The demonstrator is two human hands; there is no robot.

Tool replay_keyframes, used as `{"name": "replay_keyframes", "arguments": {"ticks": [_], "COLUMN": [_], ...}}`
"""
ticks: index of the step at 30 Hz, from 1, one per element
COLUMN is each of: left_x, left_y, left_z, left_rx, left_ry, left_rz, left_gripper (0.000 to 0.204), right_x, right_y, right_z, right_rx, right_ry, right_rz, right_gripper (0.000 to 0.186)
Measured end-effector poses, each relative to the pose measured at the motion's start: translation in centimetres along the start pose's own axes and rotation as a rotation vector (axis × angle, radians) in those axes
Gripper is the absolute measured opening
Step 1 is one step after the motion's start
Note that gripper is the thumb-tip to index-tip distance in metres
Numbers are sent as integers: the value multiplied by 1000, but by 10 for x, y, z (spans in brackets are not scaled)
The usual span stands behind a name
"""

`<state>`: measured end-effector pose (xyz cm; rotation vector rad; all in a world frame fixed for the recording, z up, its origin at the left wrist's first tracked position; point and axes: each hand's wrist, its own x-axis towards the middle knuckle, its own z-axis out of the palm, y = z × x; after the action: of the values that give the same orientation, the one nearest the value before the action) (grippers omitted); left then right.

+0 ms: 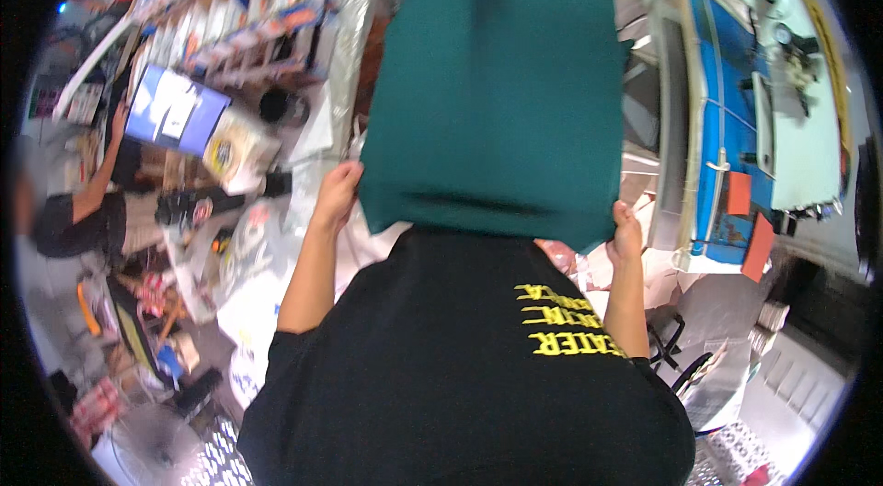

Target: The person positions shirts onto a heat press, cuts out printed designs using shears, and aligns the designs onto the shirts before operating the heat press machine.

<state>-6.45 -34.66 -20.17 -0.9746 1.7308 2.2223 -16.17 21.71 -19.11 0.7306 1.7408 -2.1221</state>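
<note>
A dark green piece of cloth (pixel 501 81) hangs spread out in front of me, held up by its lower corners. My left hand (pixel 336 194) pinches the cloth's lower left corner. My right hand (pixel 626 232) grips the lower right corner. Below both hands, my black shirt (pixel 460 376) with yellow print fills the lower middle of the view. What lies behind the cloth is hidden.
A blue-topped work table with a white machine (pixel 736 118) stands on the right. Shelves of boxes (pixel 230 8) line the upper left. Another person in black (pixel 78 210) sits at the far left among bags and clutter. A fan (pixel 147 445) stands at the lower left.
</note>
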Motion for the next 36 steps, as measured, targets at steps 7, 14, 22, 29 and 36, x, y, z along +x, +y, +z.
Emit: {"name": "replay_keyframes", "arguments": {"ticks": [7,14,22,29,36], "left_x": [15,8,10,18,94], "left_y": [-36,-14,-29,-38,54], "left_z": [9,14,6,16,53], "left_rx": [483,74,77,292,-438], "left_ry": [350,220,186,113,-336], "left_rz": [467,383,367,248,-42], "left_gripper": [32,32,33,38,61], "right_x": [18,-13,-14,-9,95], "right_y": [36,9,9,9,-65], "right_z": [-31,30,32,36,67], "right_rx": [-511,-177,-71,-226,84], "right_ry": [226,232,259,32,-249], "right_rz": [-274,-226,-204,65,143], "right_gripper": [35,35,28,43,63]}}
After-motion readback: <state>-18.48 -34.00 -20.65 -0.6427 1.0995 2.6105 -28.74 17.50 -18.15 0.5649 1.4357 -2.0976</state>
